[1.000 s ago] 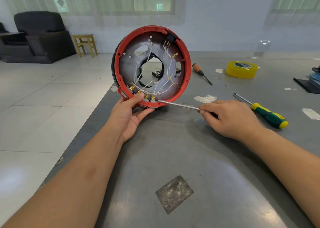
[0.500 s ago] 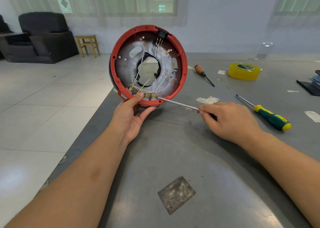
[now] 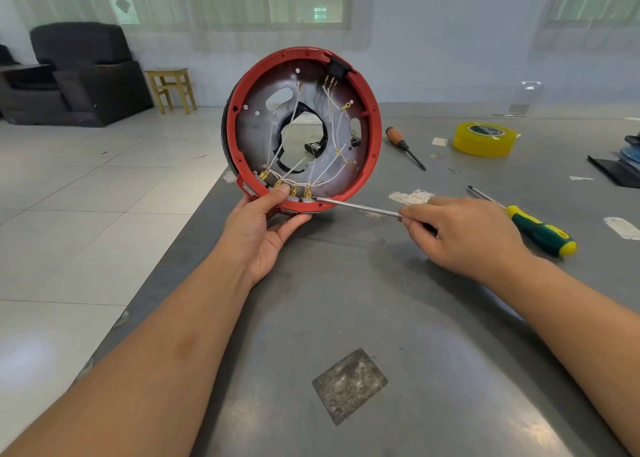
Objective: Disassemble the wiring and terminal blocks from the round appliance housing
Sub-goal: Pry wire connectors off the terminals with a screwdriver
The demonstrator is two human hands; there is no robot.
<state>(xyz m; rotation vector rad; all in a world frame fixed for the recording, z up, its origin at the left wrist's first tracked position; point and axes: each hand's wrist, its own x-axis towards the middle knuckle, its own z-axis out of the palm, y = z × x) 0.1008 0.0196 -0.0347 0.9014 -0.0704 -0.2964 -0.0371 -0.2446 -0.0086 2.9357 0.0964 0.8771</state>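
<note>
Two bare hands work over a grey table [image 3: 398,318]. At the far left stand a black armchair [image 3: 79,72] and a small wooden stool [image 3: 171,87] on the tiled floor. The left hand [image 3: 263,228] grips the bottom edge of the round red housing [image 3: 363,89], held upright above the table edge, thumb pressed on the brass terminals [image 3: 292,189] where white wires [image 3: 329,176] meet. The right hand [image 3: 460,234] pinches a thin screwdriver [image 3: 360,208], its tip touching the housing's lower rim beside the terminals. Farther right lie a wooden-handled screwdriver [image 3: 401,143], a green-and-yellow screwdriver [image 3: 540,229] just beside the right hand, and a roll of yellow tape [image 3: 485,141].
</note>
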